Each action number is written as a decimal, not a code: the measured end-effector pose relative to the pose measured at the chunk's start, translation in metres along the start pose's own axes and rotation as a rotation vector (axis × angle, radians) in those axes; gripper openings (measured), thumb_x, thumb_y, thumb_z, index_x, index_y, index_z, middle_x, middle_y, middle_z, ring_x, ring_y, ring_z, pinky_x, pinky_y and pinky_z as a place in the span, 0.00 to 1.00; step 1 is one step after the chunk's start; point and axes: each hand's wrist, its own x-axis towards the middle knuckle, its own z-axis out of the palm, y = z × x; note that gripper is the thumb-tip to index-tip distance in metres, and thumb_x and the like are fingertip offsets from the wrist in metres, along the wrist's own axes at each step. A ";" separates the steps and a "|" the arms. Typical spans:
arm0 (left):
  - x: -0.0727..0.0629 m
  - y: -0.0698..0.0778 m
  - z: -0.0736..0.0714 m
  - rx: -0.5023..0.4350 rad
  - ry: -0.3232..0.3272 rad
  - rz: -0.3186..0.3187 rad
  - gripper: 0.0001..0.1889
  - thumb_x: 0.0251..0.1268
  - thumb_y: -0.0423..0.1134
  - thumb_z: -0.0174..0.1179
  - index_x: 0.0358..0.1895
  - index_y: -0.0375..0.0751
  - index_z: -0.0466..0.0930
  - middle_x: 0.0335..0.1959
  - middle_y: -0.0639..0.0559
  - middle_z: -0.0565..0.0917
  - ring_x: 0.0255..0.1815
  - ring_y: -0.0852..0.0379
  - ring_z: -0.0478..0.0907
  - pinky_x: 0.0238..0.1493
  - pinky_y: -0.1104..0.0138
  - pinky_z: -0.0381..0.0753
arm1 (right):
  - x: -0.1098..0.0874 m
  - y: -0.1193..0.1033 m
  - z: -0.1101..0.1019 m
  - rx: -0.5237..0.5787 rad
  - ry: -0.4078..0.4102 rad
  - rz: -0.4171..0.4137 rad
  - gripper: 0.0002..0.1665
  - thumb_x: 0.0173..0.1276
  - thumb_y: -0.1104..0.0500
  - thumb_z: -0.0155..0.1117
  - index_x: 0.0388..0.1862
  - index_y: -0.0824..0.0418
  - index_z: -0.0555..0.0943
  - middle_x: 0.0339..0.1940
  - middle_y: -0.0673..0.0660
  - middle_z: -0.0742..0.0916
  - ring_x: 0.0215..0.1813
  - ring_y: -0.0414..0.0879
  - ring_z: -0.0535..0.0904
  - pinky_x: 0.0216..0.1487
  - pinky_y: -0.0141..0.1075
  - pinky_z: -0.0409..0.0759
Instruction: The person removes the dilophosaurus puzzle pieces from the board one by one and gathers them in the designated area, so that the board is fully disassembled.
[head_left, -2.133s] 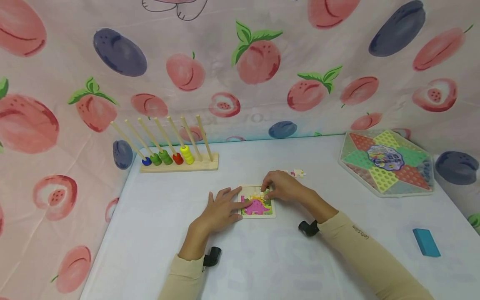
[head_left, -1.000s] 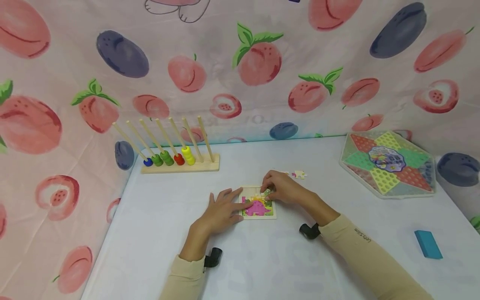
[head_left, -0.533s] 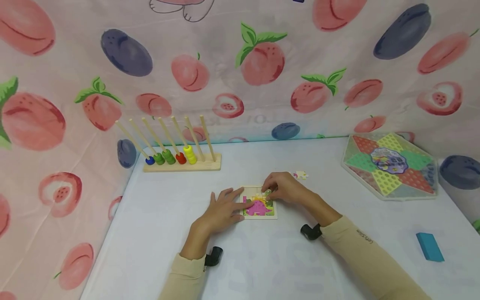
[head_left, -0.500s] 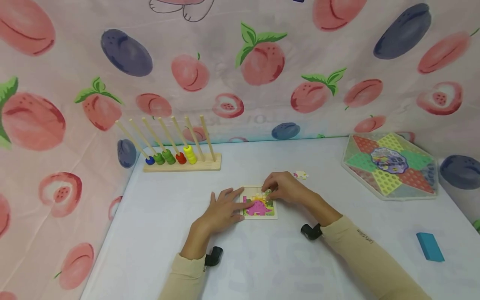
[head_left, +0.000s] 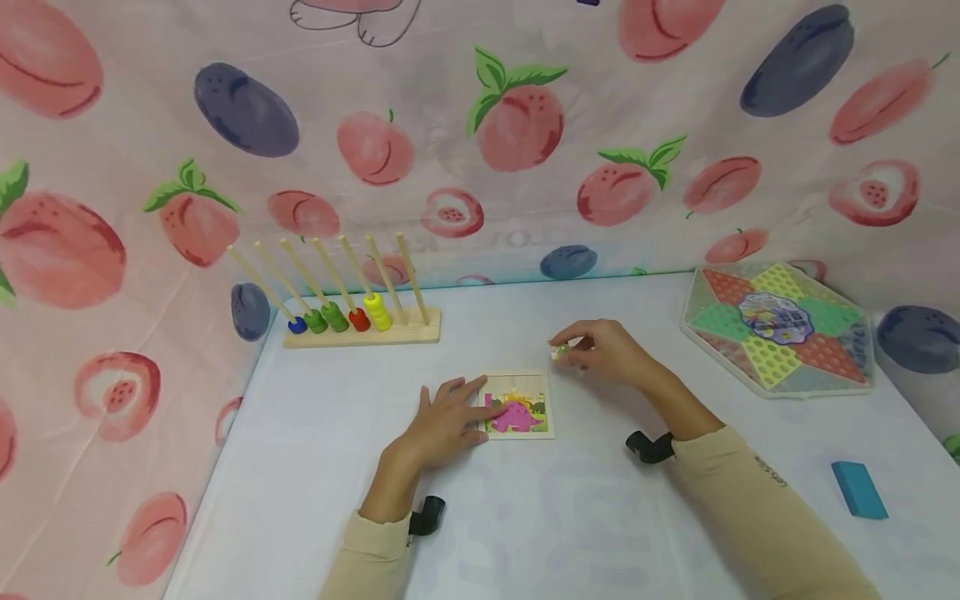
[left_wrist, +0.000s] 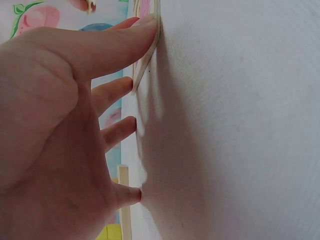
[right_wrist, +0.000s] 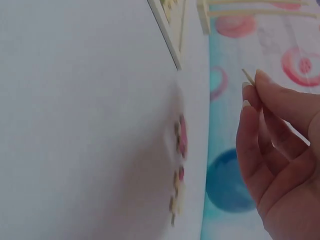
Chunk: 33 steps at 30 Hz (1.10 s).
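Note:
A small jigsaw puzzle in a wooden tray shows a pink dinosaur; bare wood shows along its upper part. My left hand lies spread at the tray's left side, its index finger reaching onto the dinosaur and its thumb at the lower left edge. Up and to the right of the tray, my right hand pinches a puzzle piece between thumb and fingertips, held above the table. In the right wrist view that piece appears edge-on, and loose puzzle pieces lie on the table below the hand.
A wooden bead counter with upright rods and coloured beads stands at the back left. To the far right is a hexagonal Chinese checkers board. A blue block lies near the right front. A fruit-print cloth hangs behind the table.
My right hand has lifted from the tray's upper right corner and moved up and right, carrying a piece. Bare wood now shows at that corner. The left hand has stayed in place.

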 end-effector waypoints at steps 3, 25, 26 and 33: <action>-0.001 -0.001 0.001 0.003 0.006 -0.004 0.26 0.70 0.46 0.64 0.70 0.67 0.75 0.84 0.51 0.58 0.84 0.38 0.51 0.74 0.23 0.40 | -0.005 0.006 -0.012 0.012 0.025 0.034 0.18 0.69 0.63 0.69 0.58 0.63 0.85 0.56 0.63 0.87 0.41 0.56 0.87 0.37 0.33 0.88; -0.002 -0.003 0.001 -0.018 0.030 -0.015 0.26 0.69 0.46 0.64 0.69 0.67 0.75 0.84 0.53 0.58 0.84 0.39 0.50 0.75 0.24 0.38 | -0.027 0.067 -0.049 -0.015 0.193 0.320 0.16 0.69 0.58 0.70 0.51 0.66 0.86 0.45 0.66 0.90 0.30 0.36 0.85 0.32 0.29 0.83; -0.001 -0.002 0.001 -0.020 0.028 -0.015 0.26 0.69 0.46 0.65 0.69 0.67 0.75 0.84 0.53 0.58 0.84 0.39 0.50 0.75 0.24 0.37 | -0.027 0.069 -0.049 -0.023 0.188 0.339 0.16 0.69 0.57 0.70 0.51 0.66 0.86 0.42 0.64 0.91 0.29 0.37 0.85 0.32 0.30 0.82; 0.001 0.000 0.003 -0.013 0.019 -0.013 0.26 0.69 0.46 0.64 0.69 0.69 0.75 0.84 0.53 0.58 0.84 0.39 0.50 0.75 0.24 0.38 | -0.029 0.078 -0.050 -0.088 0.172 0.386 0.18 0.67 0.55 0.72 0.50 0.65 0.86 0.27 0.53 0.90 0.26 0.37 0.81 0.29 0.31 0.78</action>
